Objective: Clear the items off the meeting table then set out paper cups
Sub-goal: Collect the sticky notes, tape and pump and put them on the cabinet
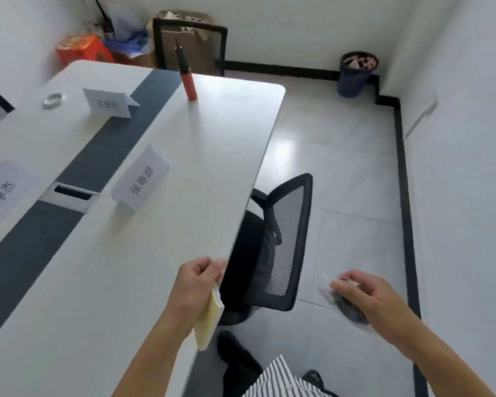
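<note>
White worktop [184,167] with a grey centre strip, a mesh chair [284,239] tucked at its right edge. The left hand [195,285] hangs at the near edge, its grip pinching a pastel notepad [209,319]. The right hand [367,296] is out over the floor, its grip closed on a clear bag [344,305] with something dark inside. Three name cards, the nearest one [141,179] at centre, a tape roll [53,99] far left and a red pump [188,81] at the far end sit on the worktop.
</note>
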{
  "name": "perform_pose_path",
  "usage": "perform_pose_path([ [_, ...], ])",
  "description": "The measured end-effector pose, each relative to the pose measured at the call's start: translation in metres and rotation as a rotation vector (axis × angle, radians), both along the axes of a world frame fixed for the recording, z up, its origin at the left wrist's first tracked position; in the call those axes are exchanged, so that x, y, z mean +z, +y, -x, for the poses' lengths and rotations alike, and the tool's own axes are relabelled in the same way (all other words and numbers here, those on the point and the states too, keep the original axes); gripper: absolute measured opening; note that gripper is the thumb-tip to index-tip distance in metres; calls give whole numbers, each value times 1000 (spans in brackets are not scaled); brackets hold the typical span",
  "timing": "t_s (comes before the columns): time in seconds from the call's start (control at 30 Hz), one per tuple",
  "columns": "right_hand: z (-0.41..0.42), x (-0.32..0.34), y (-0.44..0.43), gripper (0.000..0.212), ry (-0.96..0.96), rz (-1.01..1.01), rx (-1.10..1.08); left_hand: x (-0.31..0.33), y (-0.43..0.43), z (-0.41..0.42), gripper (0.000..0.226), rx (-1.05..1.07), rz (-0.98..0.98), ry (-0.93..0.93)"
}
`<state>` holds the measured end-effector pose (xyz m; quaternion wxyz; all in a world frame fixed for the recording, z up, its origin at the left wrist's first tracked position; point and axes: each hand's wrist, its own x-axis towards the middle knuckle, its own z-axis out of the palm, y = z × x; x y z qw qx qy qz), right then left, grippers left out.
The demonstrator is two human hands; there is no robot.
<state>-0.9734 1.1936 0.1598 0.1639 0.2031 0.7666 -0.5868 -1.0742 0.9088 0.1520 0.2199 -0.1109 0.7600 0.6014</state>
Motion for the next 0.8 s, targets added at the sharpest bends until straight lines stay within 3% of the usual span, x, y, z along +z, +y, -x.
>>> perform_pose_path([
  [0.2,-70,7,96,19,-26,-67,-237,2,118,-31,44,-258,-19,33],
  [0.37,-82,10,163,20,-10,-63,-370,3,178,-24,48,-354,-4,38],
  [0.57,-31,5,236,20,0,-97,-420,-9,250,45,49,-281,-2,43],
  [0.8,70,23,325,27,12,-110,-420,0,379,159,41,-454,-23,21],
])
